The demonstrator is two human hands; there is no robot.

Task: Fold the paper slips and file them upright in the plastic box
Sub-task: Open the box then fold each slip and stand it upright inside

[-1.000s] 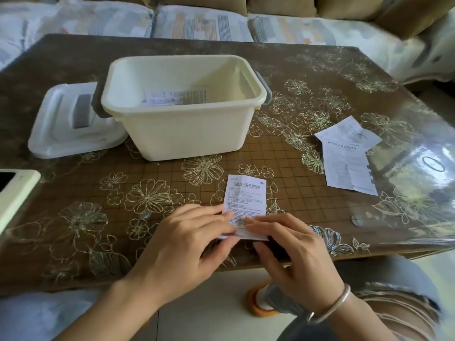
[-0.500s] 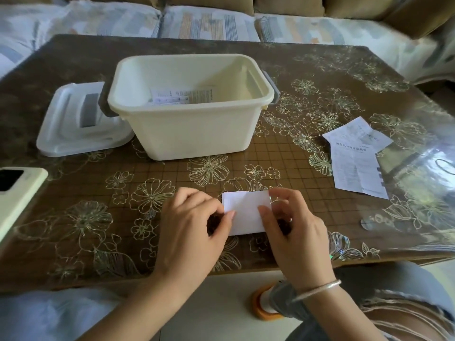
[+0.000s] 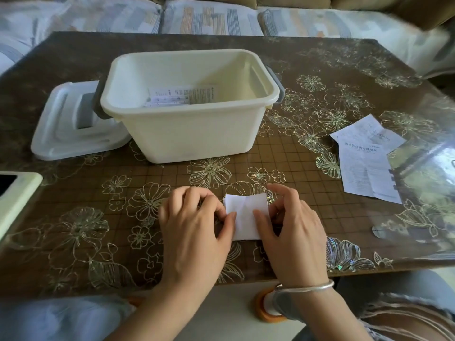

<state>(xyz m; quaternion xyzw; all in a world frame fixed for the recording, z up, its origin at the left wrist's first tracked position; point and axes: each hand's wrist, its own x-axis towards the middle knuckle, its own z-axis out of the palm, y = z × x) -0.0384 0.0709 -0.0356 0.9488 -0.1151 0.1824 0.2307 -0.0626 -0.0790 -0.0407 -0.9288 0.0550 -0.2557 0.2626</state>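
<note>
A folded white paper slip (image 3: 245, 212) lies blank side up on the table near its front edge. My left hand (image 3: 194, 230) pinches its left edge and my right hand (image 3: 293, 227) presses its right edge, both thumbs on top. Behind them stands the cream plastic box (image 3: 187, 134), open, with several printed slips (image 3: 181, 96) leaning against its far wall. Two unfolded printed slips (image 3: 364, 161) lie overlapping on the table to the right.
The box's white lid (image 3: 71, 126) lies to the left of the box. A pale phone-like device (image 3: 14, 200) pokes in at the left edge. The table (image 3: 86, 217) has a glossy flowered cover. A sofa runs behind it. An orange tape roll (image 3: 268, 308) sits on the floor.
The slip lay printed side up and unfolded a second ago. It has since been folded over, blank side up, and both hands have moved up onto its side edges.
</note>
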